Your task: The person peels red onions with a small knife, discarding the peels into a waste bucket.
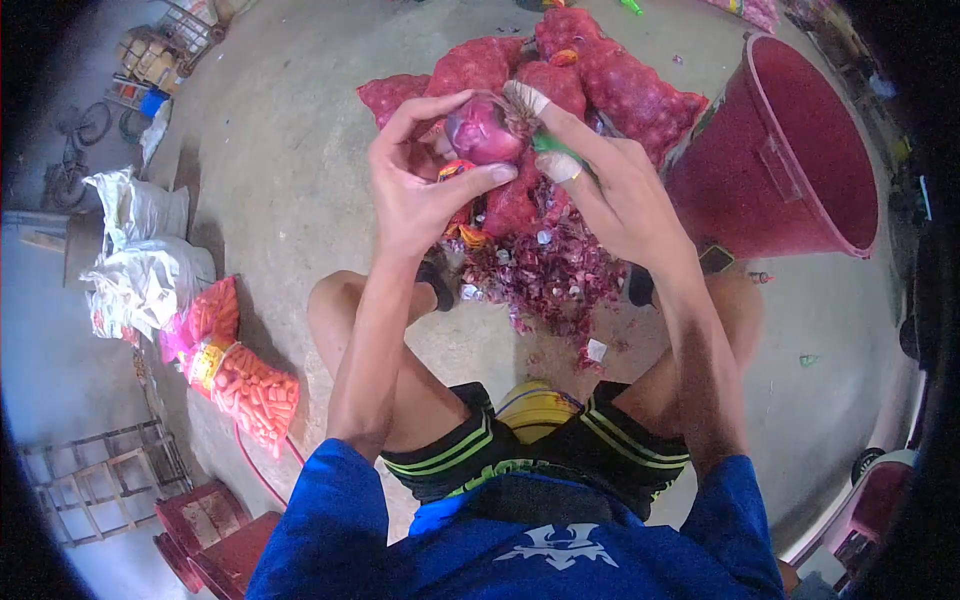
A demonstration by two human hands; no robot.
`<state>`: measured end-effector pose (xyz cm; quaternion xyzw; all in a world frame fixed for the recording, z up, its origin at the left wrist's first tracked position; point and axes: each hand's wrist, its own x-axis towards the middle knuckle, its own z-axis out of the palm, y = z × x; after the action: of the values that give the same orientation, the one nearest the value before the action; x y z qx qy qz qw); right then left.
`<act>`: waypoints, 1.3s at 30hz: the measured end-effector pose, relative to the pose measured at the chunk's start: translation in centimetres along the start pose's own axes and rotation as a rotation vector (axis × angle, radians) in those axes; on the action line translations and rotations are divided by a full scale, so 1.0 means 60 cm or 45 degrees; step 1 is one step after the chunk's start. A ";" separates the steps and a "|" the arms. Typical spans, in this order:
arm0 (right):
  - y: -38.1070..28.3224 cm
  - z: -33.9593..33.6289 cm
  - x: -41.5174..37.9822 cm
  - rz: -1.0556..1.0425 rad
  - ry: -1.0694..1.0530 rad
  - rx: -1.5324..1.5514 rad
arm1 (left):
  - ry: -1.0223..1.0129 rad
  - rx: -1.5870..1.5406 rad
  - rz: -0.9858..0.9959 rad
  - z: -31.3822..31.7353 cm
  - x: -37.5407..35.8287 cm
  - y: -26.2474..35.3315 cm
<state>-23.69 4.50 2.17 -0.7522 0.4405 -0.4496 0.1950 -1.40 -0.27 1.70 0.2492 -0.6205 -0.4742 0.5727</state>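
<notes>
A red onion [487, 132] with shiny purple skin is held up in front of me by my left hand [412, 180], thumb below and fingers curled round its far side. Its dry, brownish end faces right. My right hand [610, 180] is at that end, with pale coverings on the thumb and index fingertips. Something green [556, 146] shows between its thumb and fingers, mostly hidden, so its kind cannot be made out. Below the hands, a heap of onion skins [550, 265] lies on the floor between my feet.
Red mesh sacks of onions [635, 90] lie just ahead. A large dark-red tub [765, 150] stands tilted to the right. White sacks [150, 270] and a net bag of orange carrot-like pieces [250, 390] are at left. Beneath me is a yellow seat [537, 408].
</notes>
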 end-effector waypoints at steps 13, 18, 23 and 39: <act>0.003 0.009 0.002 0.176 0.015 0.582 | -0.112 -0.325 -0.155 -0.016 0.005 -0.025; -0.023 0.014 0.000 0.598 -0.105 1.346 | -0.159 -0.646 -0.369 -0.025 0.001 -0.041; -0.017 0.017 0.000 0.735 -0.016 1.987 | 0.217 -0.527 -0.566 0.021 0.005 -0.024; -0.020 0.028 0.007 0.930 0.004 1.864 | 0.076 0.498 -0.044 0.042 0.023 -0.030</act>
<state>-21.62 4.60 2.33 -0.2428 0.2530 -0.5325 0.7704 -4.49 -1.47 1.06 0.3805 -0.6791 -0.3466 0.5233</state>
